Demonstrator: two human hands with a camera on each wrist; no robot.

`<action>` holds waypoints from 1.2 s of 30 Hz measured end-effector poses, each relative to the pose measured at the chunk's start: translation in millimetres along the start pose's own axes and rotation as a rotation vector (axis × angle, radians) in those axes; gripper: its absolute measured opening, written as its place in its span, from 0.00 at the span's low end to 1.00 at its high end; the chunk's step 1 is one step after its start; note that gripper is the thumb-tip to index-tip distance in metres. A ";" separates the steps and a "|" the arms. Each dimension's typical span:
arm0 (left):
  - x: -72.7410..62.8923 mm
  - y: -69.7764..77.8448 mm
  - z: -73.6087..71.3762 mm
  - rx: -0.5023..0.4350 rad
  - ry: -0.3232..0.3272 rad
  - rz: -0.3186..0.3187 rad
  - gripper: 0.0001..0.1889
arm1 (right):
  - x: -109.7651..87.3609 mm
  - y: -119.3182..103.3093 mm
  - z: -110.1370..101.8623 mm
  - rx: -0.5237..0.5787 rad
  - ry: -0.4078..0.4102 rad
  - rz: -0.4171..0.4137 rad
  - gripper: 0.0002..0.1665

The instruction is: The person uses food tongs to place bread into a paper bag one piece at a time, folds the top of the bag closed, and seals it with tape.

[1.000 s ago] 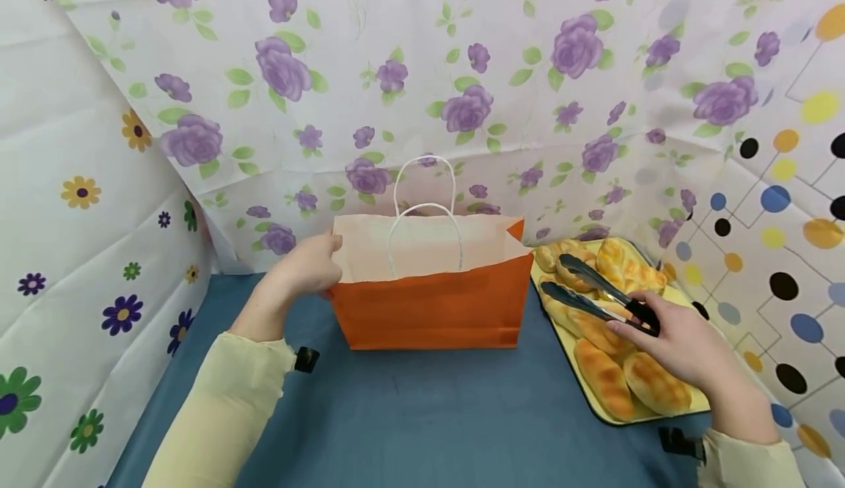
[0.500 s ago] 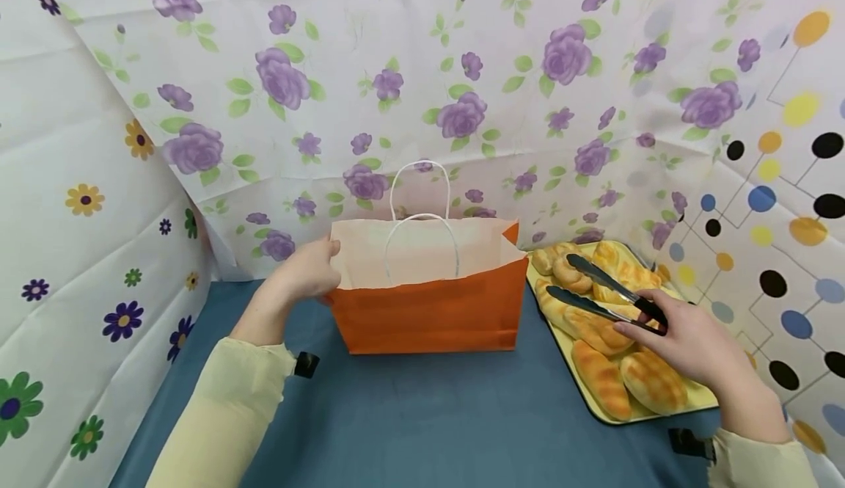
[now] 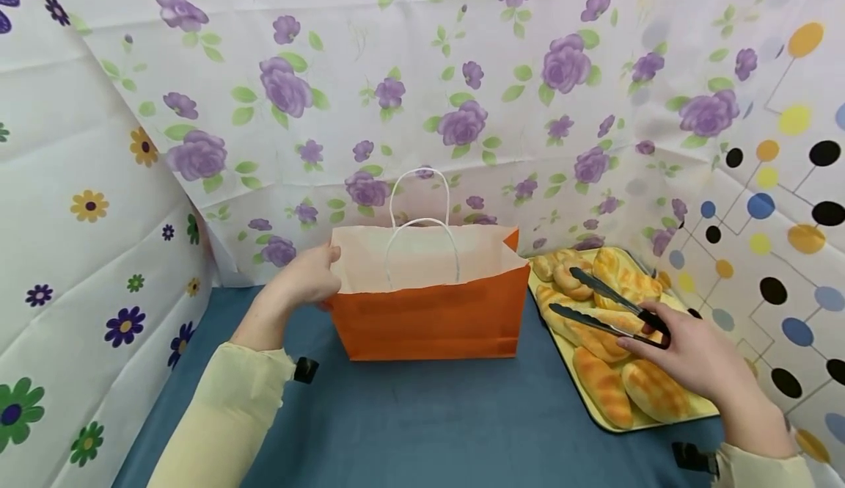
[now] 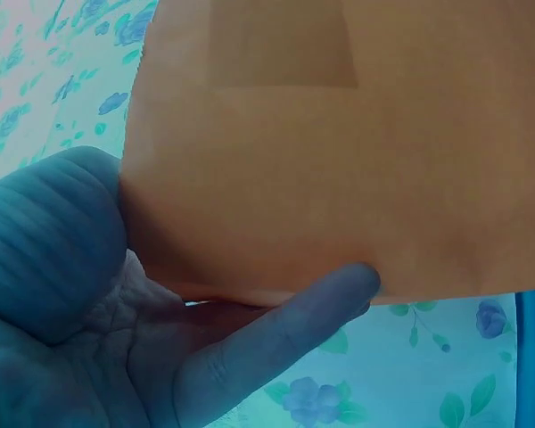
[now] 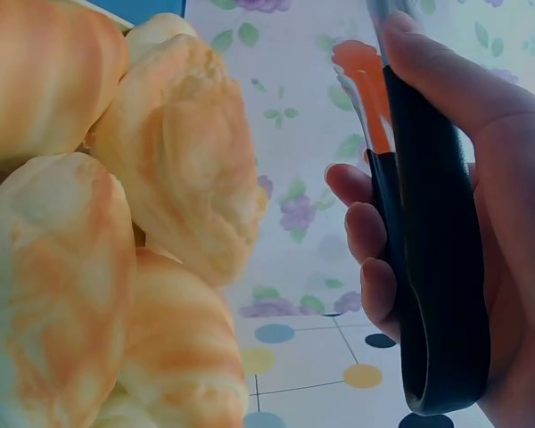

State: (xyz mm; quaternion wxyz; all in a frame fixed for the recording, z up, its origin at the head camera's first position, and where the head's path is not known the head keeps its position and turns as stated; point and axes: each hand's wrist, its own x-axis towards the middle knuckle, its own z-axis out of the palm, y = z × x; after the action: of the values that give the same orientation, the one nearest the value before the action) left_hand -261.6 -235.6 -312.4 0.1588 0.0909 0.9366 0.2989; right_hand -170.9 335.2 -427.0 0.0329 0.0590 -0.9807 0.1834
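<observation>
An orange paper bag (image 3: 429,330) with white twisted handles stands upright with its mouth open. My left hand (image 3: 306,277) pinches its left rim; in the left wrist view one finger lies along the side of the bag (image 4: 339,187). To the right, my right hand (image 3: 700,356) grips black-handled tongs (image 3: 604,290), whose two arms are spread with nothing between them. They hover over several golden bread rolls (image 3: 601,387) on a yellow tray (image 3: 701,405). Close up in the right wrist view, thumb and fingers wrap the tongs' black handle (image 5: 441,250).
A blue cloth (image 3: 422,422) covers the table. White floral sheeting (image 3: 409,55) rises behind the bag, with more patterned sheets at the left (image 3: 86,253) and right (image 3: 772,253). The tray's left edge stands close to the bag's right side.
The view has tilted and shifted slightly. My right hand with the tongs has moved slightly rightward over the bread. My left hand keeps its hold on the bag's rim.
</observation>
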 end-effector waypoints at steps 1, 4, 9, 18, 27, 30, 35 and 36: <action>0.8 -0.4 0.3 -0.004 0.000 -0.003 0.42 | -0.6 0.9 0.8 -0.002 0.009 -0.005 0.48; 1.1 -0.2 0.3 0.001 0.002 -0.002 0.44 | -1.3 3.4 1.8 -0.010 0.029 -0.019 0.46; 1.0 2.6 0.6 0.013 -0.033 -0.013 0.47 | -1.2 7.7 -0.4 -0.033 0.033 -0.010 0.51; 2.1 1.3 1.0 -0.001 -0.110 0.027 0.51 | 1.2 14.1 -8.5 -0.050 0.018 -0.036 0.53; -0.8 -13.2 8.8 -0.094 -0.061 0.049 0.55 | -0.1 23.9 -10.2 -0.090 0.055 -0.084 0.50; -1.8 -14.4 10.5 -0.099 -0.049 0.056 0.55 | -1.3 28.0 -8.1 -0.112 0.062 -0.084 0.52; -3.5 -12.6 8.1 -0.084 -0.027 0.051 0.52 | -1.8 31.9 -5.8 -0.148 0.051 -0.075 0.56; -3.8 -12.5 7.6 -0.080 -0.018 0.046 0.51 | -1.5 32.1 -5.2 -0.155 0.047 -0.076 0.56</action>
State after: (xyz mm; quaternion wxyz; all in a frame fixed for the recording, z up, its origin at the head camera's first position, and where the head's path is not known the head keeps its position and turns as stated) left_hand -256.4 -242.7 -324.7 0.1640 0.1089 0.9200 0.3390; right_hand -173.3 367.0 -433.7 0.0673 0.0890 -0.9880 0.1067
